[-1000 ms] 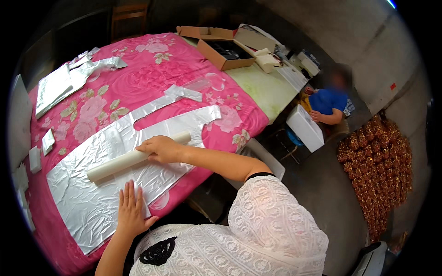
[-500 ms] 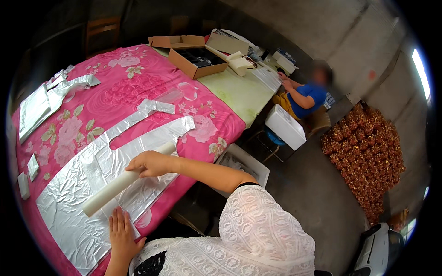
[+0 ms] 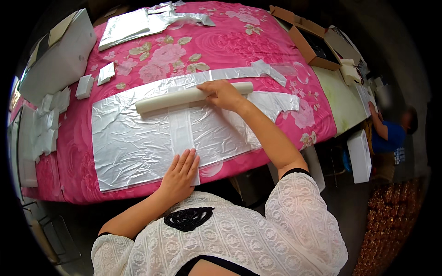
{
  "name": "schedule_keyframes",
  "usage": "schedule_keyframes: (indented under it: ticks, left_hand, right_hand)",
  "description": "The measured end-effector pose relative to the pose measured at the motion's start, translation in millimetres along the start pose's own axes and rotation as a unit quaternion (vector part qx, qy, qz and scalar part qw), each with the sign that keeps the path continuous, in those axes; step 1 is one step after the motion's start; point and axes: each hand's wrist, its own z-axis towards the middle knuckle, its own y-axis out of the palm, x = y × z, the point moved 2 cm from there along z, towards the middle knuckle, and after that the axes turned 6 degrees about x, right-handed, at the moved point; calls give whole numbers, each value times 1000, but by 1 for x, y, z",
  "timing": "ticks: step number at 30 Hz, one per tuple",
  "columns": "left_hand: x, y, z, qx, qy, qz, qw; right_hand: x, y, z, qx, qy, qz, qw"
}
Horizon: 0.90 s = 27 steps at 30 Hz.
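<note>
While the left hand lies flat-fingered on the edge of the bag, the right hand grasps the roll atop it, probably stiff, light, best held mid-length.

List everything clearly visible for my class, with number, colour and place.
cloth: one, flowered pink, middle
spread bag: one, silver, on the cloth
roll: one, off-white, across the spread bag
stack: one, silver, cloth's far left
small packets: two, white, below the stack
container: one, white, upper left
carton: one, brown, open, upper right
tabletop: one, pale green, right of cloth
co-worker: one, blue top, far right
box: one, white, beside the co-worker
bundles: uncountable, red-gold, lower right
blouse: one, white and black, lower middle
left hand: one, bare, on the spread bag's near edge
right hand: one, bare, on the roll
</note>
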Motion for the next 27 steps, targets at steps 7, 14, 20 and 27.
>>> schedule_keyframes:
  ticks: [7, 14, 20, 27]
  left_hand:
    - [-8, -9, -14, 41, 26, -62, 997]
    - [-17, -10, -26, 28, 92, -82, 992]
    - [-24, -16, -25, 44, 138, -125, 982]
    - [-25, -21, -27, 60, 211, -59, 974]
  right_hand:
    - [7, -32, -19, 38, 166, -20, 985]
    - [-58, -10, -55, -77, 76, 57, 993]
    - [-57, 2, -26, -50, 48, 12, 998]
    - [-15, 14, 17, 4, 22, -38, 999]
